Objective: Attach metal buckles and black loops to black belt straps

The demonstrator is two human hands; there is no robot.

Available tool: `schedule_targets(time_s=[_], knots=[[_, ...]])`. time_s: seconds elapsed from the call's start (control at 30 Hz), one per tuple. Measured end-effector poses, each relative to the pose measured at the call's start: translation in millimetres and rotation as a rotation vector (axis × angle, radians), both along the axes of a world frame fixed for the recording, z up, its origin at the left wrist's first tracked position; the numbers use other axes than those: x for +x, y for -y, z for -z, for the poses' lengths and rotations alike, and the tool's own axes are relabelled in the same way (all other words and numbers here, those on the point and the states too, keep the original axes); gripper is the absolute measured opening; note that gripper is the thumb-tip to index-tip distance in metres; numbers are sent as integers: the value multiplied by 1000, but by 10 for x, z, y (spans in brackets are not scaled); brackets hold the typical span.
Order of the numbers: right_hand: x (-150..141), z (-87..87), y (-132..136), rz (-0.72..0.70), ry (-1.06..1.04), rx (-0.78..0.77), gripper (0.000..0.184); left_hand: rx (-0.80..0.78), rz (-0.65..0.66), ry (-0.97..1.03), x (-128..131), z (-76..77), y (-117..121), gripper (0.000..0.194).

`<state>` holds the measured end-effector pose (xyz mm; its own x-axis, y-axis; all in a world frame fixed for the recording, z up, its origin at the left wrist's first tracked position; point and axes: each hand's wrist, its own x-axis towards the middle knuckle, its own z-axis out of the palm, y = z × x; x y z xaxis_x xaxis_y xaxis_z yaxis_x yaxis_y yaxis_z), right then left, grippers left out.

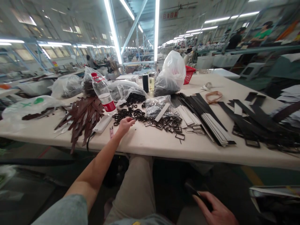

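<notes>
My left hand [126, 125] is over the table at the near edge of a pile of small black loops [122, 115]. Its fingers are drawn together in a pinch, and whatever is between them is too small to make out. Low on the right, below the table edge, my right hand [217, 209] is closed around a black strap [198, 195], partly blurred and hidden by the fingers. Right of my left hand lies a heap of dark metal rectangular buckles [164, 123]. A pink-handled small tool [111, 132] rests left of my wrist.
Brown strips [82, 117] and a red-capped water bottle [104, 95] stand left. White strips [214, 128] and black straps [248, 118] lie right. Behind are plastic bags [172, 72] and a red basket [189, 74]. The table's front edge [164, 153] crosses above my knees.
</notes>
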<state>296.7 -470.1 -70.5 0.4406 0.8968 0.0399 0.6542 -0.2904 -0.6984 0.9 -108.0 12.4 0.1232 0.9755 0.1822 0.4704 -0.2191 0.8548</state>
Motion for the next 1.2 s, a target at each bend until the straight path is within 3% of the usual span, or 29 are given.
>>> schedule_targets(time_s=[0.13,0.27,0.4,0.6,0.83,0.93,1.07,1.2], knots=[[-168,-450,-155,-7,-102,131,34,-120,170,239,283,-51,574,52],[-421,-962,-326,-89,-284,195,28,-386,295,658,544,-127,1267,42],[-658,-1253,-464,-161,-471,299,21,-374,385,768,690,-186,1783,32],[-791,-1241,-511,-148,-570,372,25,-127,456,722,743,-267,2108,13],[-838,-1214,-465,-102,-513,430,25,-90,491,766,779,-268,2185,30],[-871,-1214,-449,-92,-478,440,26,-53,470,705,789,-267,2205,21],[-955,-1198,-437,-75,-372,482,26,110,370,726,847,-243,2249,10],[-994,-1169,-449,-67,-351,516,25,233,358,725,882,-195,2290,12]])
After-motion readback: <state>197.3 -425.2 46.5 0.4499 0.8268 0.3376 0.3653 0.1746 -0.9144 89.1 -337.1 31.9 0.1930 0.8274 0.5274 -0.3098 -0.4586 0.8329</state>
